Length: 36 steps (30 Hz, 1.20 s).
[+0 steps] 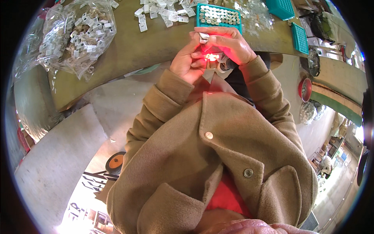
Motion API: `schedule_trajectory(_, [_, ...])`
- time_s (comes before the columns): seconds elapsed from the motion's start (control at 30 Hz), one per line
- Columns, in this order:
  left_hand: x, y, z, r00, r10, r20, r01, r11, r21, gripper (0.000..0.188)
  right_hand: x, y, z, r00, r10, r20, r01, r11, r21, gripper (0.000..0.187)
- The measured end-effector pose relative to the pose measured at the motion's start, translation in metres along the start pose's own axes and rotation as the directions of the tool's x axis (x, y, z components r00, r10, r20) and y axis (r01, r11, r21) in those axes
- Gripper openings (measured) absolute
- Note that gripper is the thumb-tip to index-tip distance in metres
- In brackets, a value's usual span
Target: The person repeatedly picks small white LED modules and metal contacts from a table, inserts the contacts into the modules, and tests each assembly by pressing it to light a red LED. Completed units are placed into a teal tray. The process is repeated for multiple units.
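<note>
Above the near edge of the table, my left hand (187, 64) and my right hand (235, 43) meet, fingers closed together. Between their fingertips is a small white, shiny piece (203, 38); its exact kind does not show. Just below it a bright red light (212, 57) glows and tints my fingers. What gives off that light is partly hidden by the glare. Right behind my hands stands a teal tray (198, 19) with rows of round silver discs.
A clear plastic bag (103, 19) full of small white plastic pieces sits on the table at left. Loose white pieces (167, 11) lie at the back. Teal trays (299, 38) are at right, with small clear bits (255, 17) nearby. Further right is a red bowl (306, 89).
</note>
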<state>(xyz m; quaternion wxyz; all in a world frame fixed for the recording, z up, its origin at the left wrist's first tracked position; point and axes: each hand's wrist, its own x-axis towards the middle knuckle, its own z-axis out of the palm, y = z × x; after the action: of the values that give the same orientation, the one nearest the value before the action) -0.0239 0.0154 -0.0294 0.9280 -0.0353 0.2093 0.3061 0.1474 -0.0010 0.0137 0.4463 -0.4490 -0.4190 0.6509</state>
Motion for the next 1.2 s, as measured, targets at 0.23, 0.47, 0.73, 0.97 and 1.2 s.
schedule_trajectory(0.23, [-0.004,0.001,0.013,0.996,-0.090,-0.010,0.091,0.992,0.088,0.026,-0.013,0.003,0.010,0.837,-0.546,0.033,0.348,0.487,-0.801,0.038])
schedule_trajectory(0.47, [-0.012,-0.002,0.032,0.998,-0.054,-0.013,0.055,0.947,0.315,0.034,-0.029,0.014,0.000,0.778,-0.627,-0.023,0.363,0.479,-0.799,0.029])
schedule_trajectory(0.73, [-0.002,-0.026,0.013,0.992,-0.108,-0.073,0.128,0.715,0.687,0.021,-0.081,0.038,-0.013,0.883,-0.460,-0.090,0.226,0.586,-0.778,0.041])
schedule_trajectory(0.97, [0.005,-0.044,0.020,0.963,0.149,0.224,-0.264,0.374,0.889,0.026,-0.083,0.049,-0.080,0.629,-0.765,-0.139,-0.124,0.078,-0.989,0.034])
schedule_trajectory(1.2, [0.012,-0.046,0.031,0.975,0.141,0.171,-0.212,0.365,0.907,0.026,-0.071,0.043,-0.096,0.690,-0.719,-0.084,-0.119,0.002,-0.993,0.031])
